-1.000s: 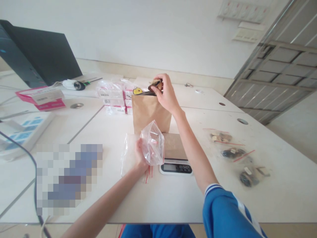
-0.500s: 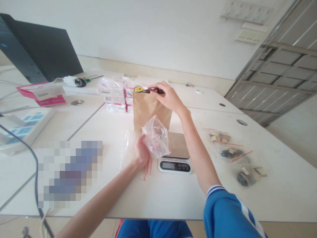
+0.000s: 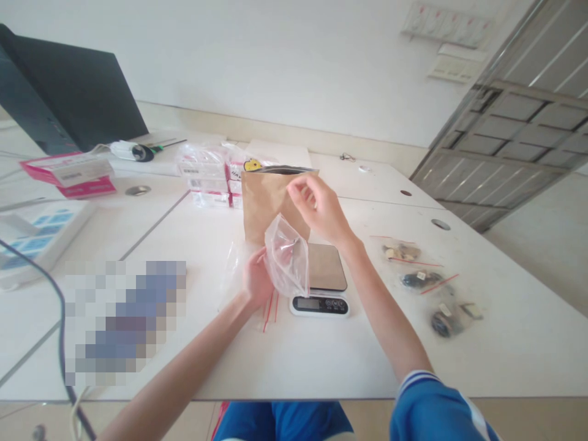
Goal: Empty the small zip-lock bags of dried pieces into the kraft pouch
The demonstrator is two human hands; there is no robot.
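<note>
My left hand (image 3: 258, 275) is closed around a clear plastic zip bag (image 3: 288, 260), whose mouth gapes upward. Just above it, my right hand (image 3: 316, 205) is in front of the brown paper bag (image 3: 264, 202), fingers curled together; whatever they hold, if anything, is too small to make out. The paper bag stands upright, open at the top with a dark inside showing. Behind the zip bag sits a small digital scale (image 3: 327, 269), its plate partly covered. More flat clear bags with red zip lines (image 3: 271, 309) lie under my left hand.
Several filled zip bags (image 3: 420, 278) lie on the right of the white table (image 3: 367, 361). Wrapped white-and-pink boxes (image 3: 206, 177) are stacked behind the paper bag. At left are a pink box (image 3: 87, 187), a power strip (image 3: 37, 239), a black cable (image 3: 62, 312) and a dark computer case (image 3: 78, 92).
My right hand has come out of the paper bag's mouth and moved down toward the zip bag. My left hand keeps holding the zip bag; its opening has turned slightly.
</note>
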